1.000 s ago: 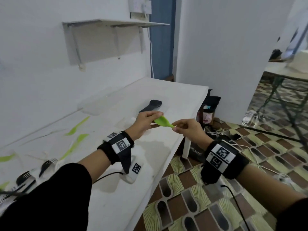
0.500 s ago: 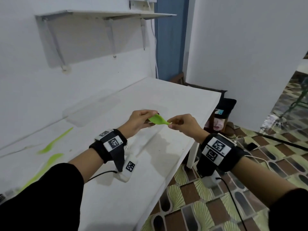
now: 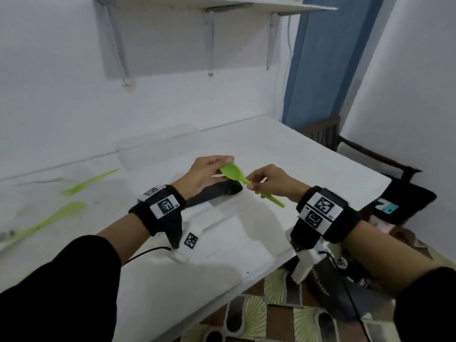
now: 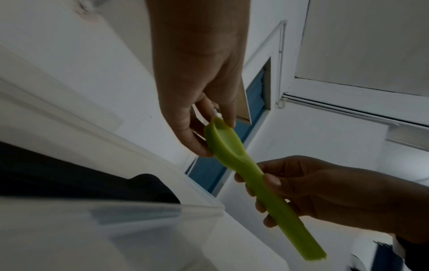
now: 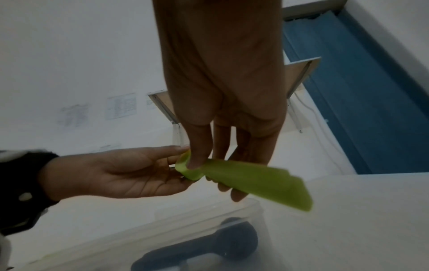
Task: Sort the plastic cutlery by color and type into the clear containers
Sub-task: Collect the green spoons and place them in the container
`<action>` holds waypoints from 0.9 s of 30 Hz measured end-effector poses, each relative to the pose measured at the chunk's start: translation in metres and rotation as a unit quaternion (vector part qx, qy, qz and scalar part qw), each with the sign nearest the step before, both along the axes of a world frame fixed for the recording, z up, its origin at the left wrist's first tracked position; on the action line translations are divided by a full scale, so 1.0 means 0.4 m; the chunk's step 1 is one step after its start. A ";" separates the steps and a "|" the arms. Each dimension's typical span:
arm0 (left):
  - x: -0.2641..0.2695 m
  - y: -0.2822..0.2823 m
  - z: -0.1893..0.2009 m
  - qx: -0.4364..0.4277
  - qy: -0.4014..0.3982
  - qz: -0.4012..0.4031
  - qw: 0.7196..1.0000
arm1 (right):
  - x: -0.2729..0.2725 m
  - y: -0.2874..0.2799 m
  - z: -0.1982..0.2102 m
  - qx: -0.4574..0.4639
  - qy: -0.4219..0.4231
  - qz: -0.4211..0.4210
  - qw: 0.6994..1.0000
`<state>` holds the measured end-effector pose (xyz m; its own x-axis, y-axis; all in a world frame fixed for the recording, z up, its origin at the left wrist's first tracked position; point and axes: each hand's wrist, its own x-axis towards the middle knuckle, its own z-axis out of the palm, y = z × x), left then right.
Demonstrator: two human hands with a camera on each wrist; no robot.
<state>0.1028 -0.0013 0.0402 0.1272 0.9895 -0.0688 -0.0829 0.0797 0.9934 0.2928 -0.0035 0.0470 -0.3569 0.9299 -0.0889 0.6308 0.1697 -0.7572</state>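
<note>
A green plastic spoon [image 3: 233, 172] hangs in the air between both hands. My left hand [image 3: 225, 166] pinches the tip of its bowl [image 4: 218, 128] with thumb and fingers. My right hand [image 3: 251, 185] pinches the neck, and the handle [image 3: 272, 199] sticks out below it toward the table edge. Right under the hands a black spoon [image 3: 217, 192] lies in a clear container [image 5: 209, 214] on the white table [image 3: 296, 169]. In the right wrist view the green spoon's handle [image 5: 255, 183] sits above that container.
Two green pieces of cutlery [image 3: 88, 181] [image 3: 49, 222] lie on the table at the left. A second clear container [image 3: 158, 149] stands against the wall. A shelf [image 3: 222, 6] hangs above. The table's edge is near the right wrist, with patterned floor [image 3: 271, 317] and a black bag [image 3: 404, 201] beyond.
Both hands keep hold of the green spoon. They have drifted to above the black spoon, and the green handle now shows below the right hand. The head view has swung left.
</note>
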 end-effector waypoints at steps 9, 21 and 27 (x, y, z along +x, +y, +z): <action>-0.071 0.007 -0.032 -0.072 0.033 0.108 0.991 | -0.068 0.134 0.037 -0.077 0.165 0.056 0.982; -0.115 -0.002 -0.030 0.015 0.270 0.075 0.960 | -0.143 0.193 -0.012 -0.116 0.273 0.126 0.947; -0.113 -0.034 -0.056 0.040 0.485 0.000 0.874 | -0.074 0.255 -0.068 -0.008 0.092 0.199 0.976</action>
